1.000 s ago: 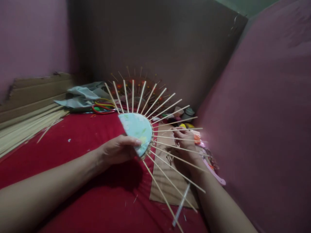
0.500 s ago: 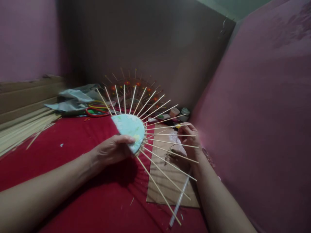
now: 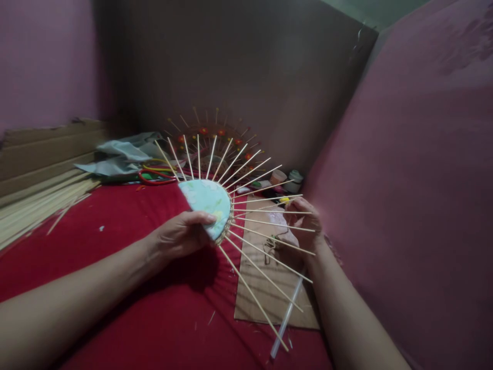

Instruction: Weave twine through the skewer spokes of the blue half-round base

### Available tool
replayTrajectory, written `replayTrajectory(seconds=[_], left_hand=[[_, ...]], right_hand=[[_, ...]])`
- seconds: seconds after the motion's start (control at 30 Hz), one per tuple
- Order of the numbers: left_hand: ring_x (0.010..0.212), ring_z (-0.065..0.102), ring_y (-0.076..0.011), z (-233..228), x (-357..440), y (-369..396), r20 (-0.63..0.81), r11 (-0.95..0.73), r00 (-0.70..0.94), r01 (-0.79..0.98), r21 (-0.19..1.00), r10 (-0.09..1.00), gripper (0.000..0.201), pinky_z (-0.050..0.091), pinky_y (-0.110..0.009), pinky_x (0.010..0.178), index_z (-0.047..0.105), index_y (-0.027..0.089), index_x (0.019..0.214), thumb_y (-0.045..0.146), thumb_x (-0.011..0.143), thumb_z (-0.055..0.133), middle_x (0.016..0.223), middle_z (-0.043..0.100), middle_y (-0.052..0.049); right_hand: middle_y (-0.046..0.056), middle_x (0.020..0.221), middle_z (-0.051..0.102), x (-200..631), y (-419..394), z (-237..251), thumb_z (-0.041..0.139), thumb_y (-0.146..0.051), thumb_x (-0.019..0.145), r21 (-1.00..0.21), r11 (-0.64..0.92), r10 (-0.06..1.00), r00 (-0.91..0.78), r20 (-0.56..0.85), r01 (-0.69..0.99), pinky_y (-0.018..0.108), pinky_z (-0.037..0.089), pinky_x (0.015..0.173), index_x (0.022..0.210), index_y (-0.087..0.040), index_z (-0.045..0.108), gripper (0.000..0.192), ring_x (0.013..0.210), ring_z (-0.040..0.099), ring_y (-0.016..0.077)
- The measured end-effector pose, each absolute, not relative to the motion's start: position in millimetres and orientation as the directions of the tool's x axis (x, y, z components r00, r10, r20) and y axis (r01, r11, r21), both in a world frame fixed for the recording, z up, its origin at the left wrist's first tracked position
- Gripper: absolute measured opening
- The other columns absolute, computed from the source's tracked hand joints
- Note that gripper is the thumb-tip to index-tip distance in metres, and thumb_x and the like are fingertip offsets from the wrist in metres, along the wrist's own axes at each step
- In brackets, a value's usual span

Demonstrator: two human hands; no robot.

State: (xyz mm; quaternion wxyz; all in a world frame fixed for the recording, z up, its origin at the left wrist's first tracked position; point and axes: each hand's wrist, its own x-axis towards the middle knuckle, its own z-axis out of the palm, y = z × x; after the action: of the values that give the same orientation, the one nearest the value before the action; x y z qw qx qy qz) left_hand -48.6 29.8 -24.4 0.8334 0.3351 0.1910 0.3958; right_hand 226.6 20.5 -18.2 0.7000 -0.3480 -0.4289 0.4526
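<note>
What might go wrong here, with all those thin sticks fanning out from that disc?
The left hand pinches only the disc's edge, so it might tip or slip. The right hand works behind the sticks and could bend or snap one. The loose white rod on the cardboard might roll off.

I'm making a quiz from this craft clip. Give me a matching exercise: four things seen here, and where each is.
Things:
1. pale disc with sticks
2. red-handled scissors
3. cardboard sheet
4. loose stick bundle

Places:
A. flat on the red cloth under the right hand
B. far left
C. held by the left hand
D. beside the grey cloth

Pairs: 1-C, 2-D, 3-A, 4-B
</note>
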Motion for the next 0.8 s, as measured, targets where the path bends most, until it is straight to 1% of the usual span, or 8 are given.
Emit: replayTrajectory(seconds=[0.13, 0.27, 0.37, 0.5, 0.57, 0.67, 0.73, 0.8], left_hand=[[0.057, 0.059, -0.0157, -23.4, -48.9, 29.9, -0.067, 0.467, 0.612, -0.524, 0.713, 0.788, 0.019, 0.051, -0.028, 0.054, 0.065, 0.008, 0.081, 0.001, 0.065, 0.057, 0.071, 0.064, -0.008], [0.055, 0.059, -0.0156, -21.3, -49.7, 30.6, -0.091, 0.467, 0.588, -0.528, 0.709, 0.803, 0.021, 0.051, -0.028, 0.053, 0.064, 0.007, 0.082, 0.000, 0.064, 0.056, 0.068, 0.063, -0.007], [0.055, 0.059, -0.0161, -20.2, -50.6, 32.6, -0.102, 0.485, 0.603, -0.516, 0.706, 0.791, 0.020, 0.051, -0.027, 0.052, 0.063, 0.007, 0.082, 0.001, 0.064, 0.055, 0.067, 0.063, -0.008], [0.057, 0.061, -0.0180, -17.1, -53.7, 36.6, -0.121, 0.499, 0.611, -0.498, 0.709, 0.782, 0.021, 0.051, -0.026, 0.053, 0.063, 0.007, 0.082, 0.001, 0.064, 0.053, 0.066, 0.064, -0.009], [0.058, 0.062, -0.0185, -14.3, -55.9, 38.5, -0.144, 0.499, 0.597, -0.487, 0.717, 0.790, 0.024, 0.052, -0.027, 0.054, 0.063, 0.007, 0.084, 0.000, 0.064, 0.052, 0.067, 0.064, -0.010], [0.058, 0.062, -0.0187, -10.4, -59.4, 40.5, -0.185, 0.516, 0.583, -0.474, 0.714, 0.791, 0.029, 0.053, -0.027, 0.057, 0.063, 0.005, 0.087, 0.000, 0.062, 0.051, 0.069, 0.066, -0.012], [0.058, 0.063, -0.0192, -9.1, -61.4, 41.3, -0.187, 0.517, 0.585, -0.468, 0.717, 0.789, 0.030, 0.054, -0.027, 0.056, 0.064, 0.005, 0.087, 0.001, 0.060, 0.051, 0.071, 0.067, -0.014], [0.057, 0.063, -0.0190, -8.8, -63.2, 41.7, -0.164, 0.507, 0.605, -0.456, 0.731, 0.779, 0.028, 0.053, -0.025, 0.053, 0.065, 0.004, 0.084, 0.003, 0.060, 0.052, 0.071, 0.068, -0.015]], right_hand=[[-0.009, 0.043, 0.035, 227.3, 19.1, -15.1, 0.069, -0.027, 0.064, -0.859, 0.408, 0.908, 0.234, 0.347, -0.310, 0.019, 0.022, 0.038, 0.055, -0.020, 0.047, 0.025, 0.038, 0.031, 0.0045], [-0.008, 0.039, 0.044, 227.8, 18.1, -10.6, 0.071, -0.030, 0.062, -0.852, 0.479, 0.862, 0.298, 0.411, -0.210, 0.020, 0.023, 0.036, 0.062, -0.021, 0.059, 0.016, 0.034, 0.035, 0.0052], [-0.007, 0.039, 0.048, 229.2, 18.4, -8.3, 0.074, -0.029, 0.057, -0.880, 0.456, 0.857, 0.334, 0.393, -0.136, 0.021, 0.023, 0.034, 0.064, -0.019, 0.064, 0.015, 0.033, 0.036, 0.0055], [-0.007, 0.038, 0.046, 230.9, 18.6, -8.0, 0.075, -0.029, 0.056, -0.909, 0.412, 0.864, 0.343, 0.369, -0.060, 0.020, 0.021, 0.032, 0.064, -0.018, 0.065, 0.017, 0.032, 0.032, 0.0044], [-0.008, 0.037, 0.041, 232.3, 18.0, -8.3, 0.074, -0.028, 0.057, -0.924, 0.377, 0.886, 0.317, 0.340, -0.062, 0.018, 0.018, 0.033, 0.063, -0.016, 0.063, 0.017, 0.033, 0.028, 0.0030], [-0.011, 0.037, 0.030, 236.5, 16.5, -8.1, 0.073, -0.027, 0.060, -0.959, 0.256, 0.956, 0.182, 0.232, -0.124, 0.018, 0.011, 0.034, 0.059, -0.015, 0.057, 0.020, 0.034, 0.018, 0.0016], [-0.012, 0.039, 0.025, 239.6, 15.7, -7.7, 0.072, -0.027, 0.060, -0.974, 0.159, 0.986, 0.074, 0.148, -0.161, 0.018, 0.009, 0.034, 0.056, -0.016, 0.051, 0.024, 0.035, 0.013, 0.0016], [-0.012, 0.040, 0.022, 240.7, 15.5, -8.1, 0.071, -0.029, 0.060, -0.979, 0.096, 0.995, 0.011, 0.095, -0.179, 0.018, 0.010, 0.033, 0.054, -0.019, 0.044, 0.029, 0.036, 0.011, 0.0023]])
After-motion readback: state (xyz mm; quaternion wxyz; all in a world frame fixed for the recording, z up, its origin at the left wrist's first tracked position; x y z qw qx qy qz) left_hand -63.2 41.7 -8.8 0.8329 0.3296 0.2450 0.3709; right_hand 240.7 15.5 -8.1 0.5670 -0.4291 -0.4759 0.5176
